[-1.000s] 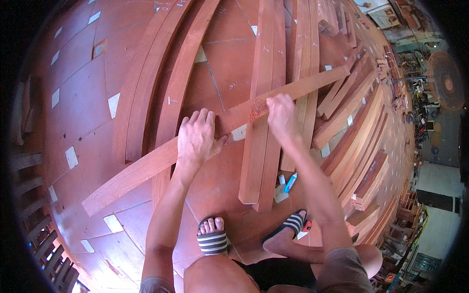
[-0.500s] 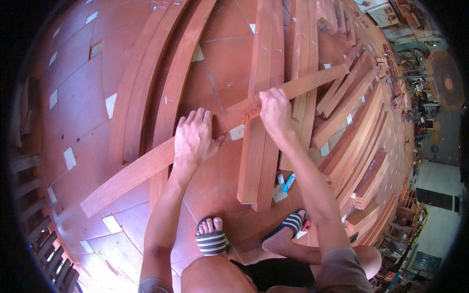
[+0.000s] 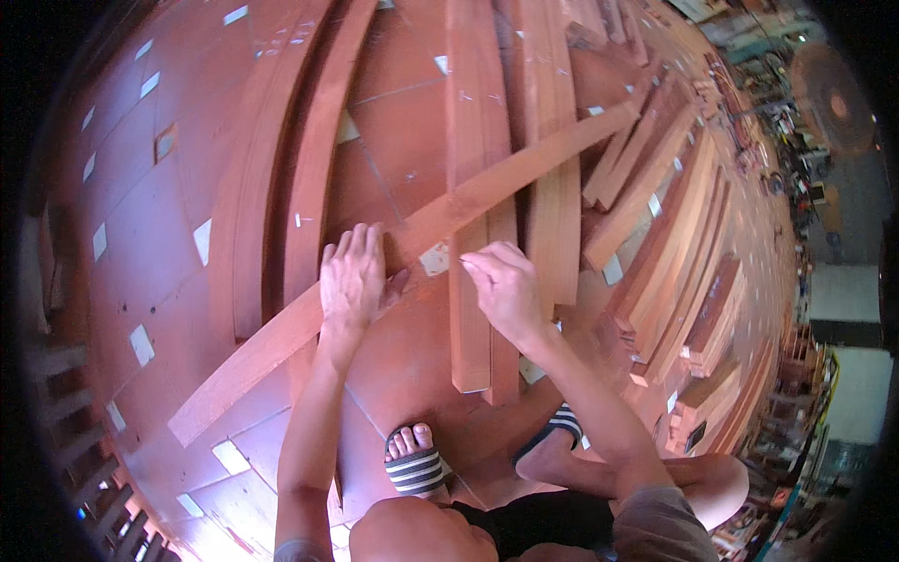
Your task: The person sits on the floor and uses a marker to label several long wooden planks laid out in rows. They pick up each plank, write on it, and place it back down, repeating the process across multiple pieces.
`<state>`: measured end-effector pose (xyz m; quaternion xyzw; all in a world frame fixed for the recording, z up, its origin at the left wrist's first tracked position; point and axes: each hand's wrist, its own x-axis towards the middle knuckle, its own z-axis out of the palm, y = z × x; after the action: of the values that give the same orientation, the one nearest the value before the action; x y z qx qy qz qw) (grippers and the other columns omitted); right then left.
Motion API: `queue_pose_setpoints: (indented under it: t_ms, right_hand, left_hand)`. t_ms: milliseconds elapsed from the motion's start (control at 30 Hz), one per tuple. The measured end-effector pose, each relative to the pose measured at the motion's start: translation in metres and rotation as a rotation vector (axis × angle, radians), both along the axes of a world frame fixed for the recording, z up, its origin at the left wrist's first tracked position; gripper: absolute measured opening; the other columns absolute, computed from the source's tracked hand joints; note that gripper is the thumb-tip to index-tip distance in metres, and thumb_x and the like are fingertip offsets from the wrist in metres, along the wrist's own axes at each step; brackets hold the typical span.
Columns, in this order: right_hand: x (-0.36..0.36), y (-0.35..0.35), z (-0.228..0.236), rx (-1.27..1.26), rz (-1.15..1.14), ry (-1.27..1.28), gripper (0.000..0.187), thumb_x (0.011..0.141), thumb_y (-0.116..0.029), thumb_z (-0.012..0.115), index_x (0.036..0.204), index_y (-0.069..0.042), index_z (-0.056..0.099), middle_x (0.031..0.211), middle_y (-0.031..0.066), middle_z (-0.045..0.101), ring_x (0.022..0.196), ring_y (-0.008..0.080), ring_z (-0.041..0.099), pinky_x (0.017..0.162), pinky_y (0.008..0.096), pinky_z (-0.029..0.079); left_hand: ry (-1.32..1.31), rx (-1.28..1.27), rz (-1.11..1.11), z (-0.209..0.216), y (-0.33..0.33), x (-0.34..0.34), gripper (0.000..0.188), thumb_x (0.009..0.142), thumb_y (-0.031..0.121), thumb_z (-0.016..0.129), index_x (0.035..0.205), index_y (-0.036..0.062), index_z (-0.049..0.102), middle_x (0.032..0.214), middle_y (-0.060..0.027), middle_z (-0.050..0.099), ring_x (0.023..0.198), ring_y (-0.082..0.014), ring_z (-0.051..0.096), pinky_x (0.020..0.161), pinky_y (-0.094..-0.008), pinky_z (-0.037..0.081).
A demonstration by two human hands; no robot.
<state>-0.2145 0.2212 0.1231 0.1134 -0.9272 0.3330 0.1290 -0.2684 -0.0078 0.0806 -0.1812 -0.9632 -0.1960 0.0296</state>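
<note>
A long flat wooden plank (image 3: 524, 167) lies slantwise across several beams, from the lower left up to the far right. My left hand (image 3: 352, 286) grips it left of its middle, fingers over the top and thumb at the near edge. Off the plank, on its near side, my right hand (image 3: 506, 288) hovers over a pair of square-edged beams (image 3: 471, 337). Its thumb and fingertips are pinched together. Whatever they may hold is too small to make out.
Two more long beams (image 3: 314, 178) lie on the left, with further timber stacked on the right (image 3: 670, 244). Red tiles with white insets cover the floor (image 3: 122, 272). My sandalled foot (image 3: 412, 459) stands near the beam ends. A slatted dark object (image 3: 70, 440) is at far left.
My right hand has come off the plank toward me, its fingers now pinched. Rough reddish bits by it on the plank no longer show there. My left hand keeps its hold.
</note>
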Motion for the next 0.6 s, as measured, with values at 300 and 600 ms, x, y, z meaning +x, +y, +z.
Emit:
queue_pose_setpoints:
  t_ms: [300,600]
  right_hand:
    - [0.182,0.152,-0.074,-0.09,-1.056,-0.368,0.02,0.093,-0.017,0.071,0.106,-0.004,0.079,0.084,0.0182,0.076,0.077,0.0231,0.075,0.07,0.0379,0.055]
    - [0.224,0.163,-0.109,0.198,-1.016,-0.363,0.029,0.089,-0.03,0.075,0.09,-0.001,0.076,0.087,0.0243,0.073,0.087,0.0446,0.071,0.077,0.0506,0.056]
  left_hand:
    - [0.107,0.047,-0.511,0.0,0.13,-0.008,0.072,0.086,0.045,0.078,0.143,0.0042,0.058,0.157,-0.0138,0.049,0.152,-0.0333,0.037,0.124,-0.0621,0.022]
    - [-0.011,0.35,-0.465,-0.004,0.116,0.037,0.052,0.086,0.022,0.08,0.133,0.0058,0.064,0.144,-0.0157,0.06,0.135,-0.0365,0.054,0.114,-0.054,0.04]
